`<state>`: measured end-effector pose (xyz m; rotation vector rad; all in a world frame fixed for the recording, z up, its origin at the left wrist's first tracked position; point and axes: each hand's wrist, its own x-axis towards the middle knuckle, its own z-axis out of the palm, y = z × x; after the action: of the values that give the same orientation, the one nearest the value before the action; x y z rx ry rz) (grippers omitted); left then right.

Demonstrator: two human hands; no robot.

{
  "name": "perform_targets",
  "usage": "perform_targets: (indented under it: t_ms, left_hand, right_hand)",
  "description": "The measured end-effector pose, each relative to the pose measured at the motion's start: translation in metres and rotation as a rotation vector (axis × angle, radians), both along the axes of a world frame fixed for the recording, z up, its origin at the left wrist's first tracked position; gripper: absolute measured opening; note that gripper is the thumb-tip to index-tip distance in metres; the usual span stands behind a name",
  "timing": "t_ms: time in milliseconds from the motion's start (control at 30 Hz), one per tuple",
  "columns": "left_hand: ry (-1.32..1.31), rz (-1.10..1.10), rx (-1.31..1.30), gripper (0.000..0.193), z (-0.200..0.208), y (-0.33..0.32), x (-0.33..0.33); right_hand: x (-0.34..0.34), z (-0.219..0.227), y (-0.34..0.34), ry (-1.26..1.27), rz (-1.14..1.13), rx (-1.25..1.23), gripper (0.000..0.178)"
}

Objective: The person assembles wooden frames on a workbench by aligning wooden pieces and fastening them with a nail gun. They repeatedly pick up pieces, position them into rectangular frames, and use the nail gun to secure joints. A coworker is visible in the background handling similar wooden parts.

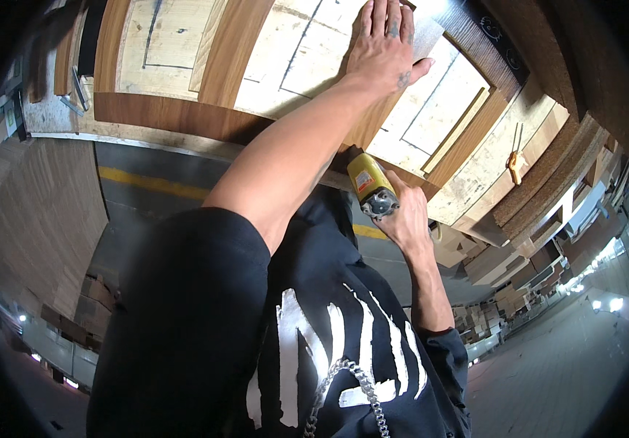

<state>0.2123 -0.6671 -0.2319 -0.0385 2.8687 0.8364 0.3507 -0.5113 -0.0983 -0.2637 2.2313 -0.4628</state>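
Observation:
My left hand (383, 55) lies flat on a brown wood-grain frame (161, 115), its fingers stretched out along a middle crosspiece. In my right hand (407, 217) is a yellow power tool (363, 174) with a dark grey end cap turned toward me. Its front end meets or nearly meets the frame's near edge, just below that crosspiece. The tip is hidden, so contact is unclear; whether it is a nailer or a drill does not show. Beneath the frame, a pale plywood worktop (314, 45) bears drawn dark lines.
A small orange-handled tool (515, 168) with two thin prongs lies on the worktop's right side. Curved by the lens, brown boards (548, 175) line the right. A metal tool (74, 101) sits at the left corner. Below runs a yellow floor line (154, 182); a large wood panel (41, 219) stands left.

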Motion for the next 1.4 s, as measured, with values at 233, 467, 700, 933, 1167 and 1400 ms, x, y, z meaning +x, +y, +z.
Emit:
perform_targets:
  t_ms: [233, 467, 700, 933, 1167, 1400]
  left_hand:
    - [0.033, 0.029, 0.006, 0.098, -0.005, 0.002, 0.001]
    - [0.121, 0.061, -0.256, 0.095, -0.009, 0.009, 0.001]
    - [0.143, 0.022, -0.236, 0.080, -0.018, -0.004, 0.007]
    - [0.102, 0.048, -0.103, 0.079, -0.012, -0.008, 0.006]
    - [-0.122, -0.014, -0.114, 0.106, 0.000, -0.012, 0.002]
    - [-0.164, -0.060, -0.271, 0.097, 0.006, -0.011, 0.001]
  right_hand:
    - [0.007, -0.004, -0.016, 0.132, -0.010, -0.097, 0.048]
    - [-0.008, 0.004, -0.027, -0.113, -0.079, 0.063, 0.049]
    - [-0.032, 0.009, 0.014, -0.147, -0.201, -0.020, 0.036]
    - [-0.145, 0.012, 0.037, 0.160, -0.242, 0.027, 0.037]
    - [-0.221, 0.008, -0.002, 0.304, -0.156, 0.008, 0.031]
    - [-0.231, -0.004, -0.003, 0.280, -0.121, 0.003, 0.032]
